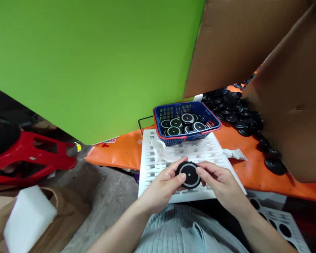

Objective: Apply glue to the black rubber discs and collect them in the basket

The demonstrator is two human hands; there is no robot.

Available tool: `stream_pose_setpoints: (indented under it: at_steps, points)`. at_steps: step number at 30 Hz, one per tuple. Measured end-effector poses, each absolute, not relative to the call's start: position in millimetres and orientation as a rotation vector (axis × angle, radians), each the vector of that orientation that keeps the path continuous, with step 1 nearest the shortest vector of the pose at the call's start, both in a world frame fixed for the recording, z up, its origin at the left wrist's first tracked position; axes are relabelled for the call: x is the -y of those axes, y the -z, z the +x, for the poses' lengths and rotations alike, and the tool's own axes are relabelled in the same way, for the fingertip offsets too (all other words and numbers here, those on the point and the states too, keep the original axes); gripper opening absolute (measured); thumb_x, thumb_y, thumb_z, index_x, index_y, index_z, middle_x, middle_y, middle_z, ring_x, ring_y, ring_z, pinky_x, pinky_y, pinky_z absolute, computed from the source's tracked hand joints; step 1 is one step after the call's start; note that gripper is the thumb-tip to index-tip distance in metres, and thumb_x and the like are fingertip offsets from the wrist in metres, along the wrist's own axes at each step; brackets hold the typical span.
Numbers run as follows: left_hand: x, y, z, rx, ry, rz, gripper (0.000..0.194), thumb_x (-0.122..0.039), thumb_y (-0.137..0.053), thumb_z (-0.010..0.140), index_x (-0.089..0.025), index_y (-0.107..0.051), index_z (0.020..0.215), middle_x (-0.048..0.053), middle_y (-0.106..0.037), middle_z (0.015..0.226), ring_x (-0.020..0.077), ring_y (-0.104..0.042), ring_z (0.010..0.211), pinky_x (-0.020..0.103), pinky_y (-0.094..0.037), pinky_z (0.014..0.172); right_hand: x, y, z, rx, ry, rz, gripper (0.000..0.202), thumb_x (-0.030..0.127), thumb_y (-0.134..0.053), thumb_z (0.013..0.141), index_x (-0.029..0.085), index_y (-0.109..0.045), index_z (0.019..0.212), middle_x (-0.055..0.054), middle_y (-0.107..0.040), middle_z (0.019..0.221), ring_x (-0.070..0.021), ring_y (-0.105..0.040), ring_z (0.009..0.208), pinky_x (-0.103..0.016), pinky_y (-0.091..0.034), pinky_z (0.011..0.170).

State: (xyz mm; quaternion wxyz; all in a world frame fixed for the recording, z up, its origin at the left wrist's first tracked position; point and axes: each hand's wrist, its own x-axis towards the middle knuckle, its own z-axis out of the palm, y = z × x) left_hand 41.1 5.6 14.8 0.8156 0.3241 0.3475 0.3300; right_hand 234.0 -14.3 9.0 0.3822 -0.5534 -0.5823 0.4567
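Observation:
Between my two hands is a round black disc (190,181) with a pale ring and a small dot at its centre. My left hand (168,179) grips its left edge, thumb on the face. My right hand (216,177) pinches the right edge, its thumb also on the face. The disc is held over a white slotted board (150,182). Beyond it stands a blue basket (173,140) with a red rim, holding several similar discs (187,118). A crumpled white cloth or tissue (162,149) lies on the board in front of the basket.
An orange-covered table (118,151) carries a heap of black discs (234,109) and a white tube or wrapper (235,154). A green panel (94,63) and cardboard sheets (287,105) rise behind. A red stool (28,158) and a sack with white foam (28,218) stand left.

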Motion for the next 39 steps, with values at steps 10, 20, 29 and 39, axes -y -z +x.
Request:
stream_pose_setpoints:
  at_steps: [10, 20, 29, 39]
  points:
    - [-11.1, -23.2, 21.6, -0.900, -0.660, 1.004, 0.035, -0.038, -0.059, 0.092, -0.012, -0.067, 0.114, 0.008, -0.071, 0.084, 0.0170, -0.070, 0.067, 0.026, -0.056, 0.065, -7.0, -5.2, 215.9, 1.525, -1.328, -1.352, 0.033, 0.048, -0.055, 0.091, 0.020, -0.071, 0.100, -0.002, -0.066, 0.080, -0.0132, -0.056, 0.066, -0.025, -0.048, 0.059]
    - [-3.2, -20.8, 22.8, -0.968, -0.800, 1.093, 0.050, -0.031, -0.066, 0.086, -0.021, -0.055, 0.133, 0.004, -0.064, 0.087, 0.0118, -0.058, 0.059, 0.025, -0.049, 0.057, -12.9, -23.5, 199.7, 1.432, -1.270, -1.290, 0.029, 0.045, -0.062, 0.087, 0.024, -0.075, 0.102, -0.002, -0.070, 0.077, -0.0136, -0.060, 0.060, -0.025, -0.052, 0.052]
    - [-13.5, -34.2, 30.1, -0.877, -0.846, 1.176, 0.103, -0.031, -0.075, 0.080, -0.034, -0.008, 0.158, 0.013, -0.057, 0.124, 0.0184, -0.062, 0.090, 0.031, -0.054, 0.074, -87.1, -63.3, 232.4, 1.620, -0.479, -1.491, 0.033, 0.041, -0.057, 0.091, 0.017, -0.073, 0.107, -0.006, -0.074, 0.091, -0.0198, -0.067, 0.082, -0.031, -0.053, 0.074]
    - [-16.7, -0.1, 15.9, -0.957, -0.735, 1.039, 0.062, -0.037, -0.072, 0.082, -0.022, -0.050, 0.138, 0.013, -0.062, 0.116, 0.0170, -0.062, 0.084, 0.032, -0.053, 0.073, -199.0, -40.4, 338.9, 1.813, -0.355, -1.973, 0.041, 0.045, -0.041, 0.100, 0.013, -0.063, 0.116, -0.006, -0.063, 0.115, -0.0219, -0.064, 0.104, -0.040, -0.053, 0.088]
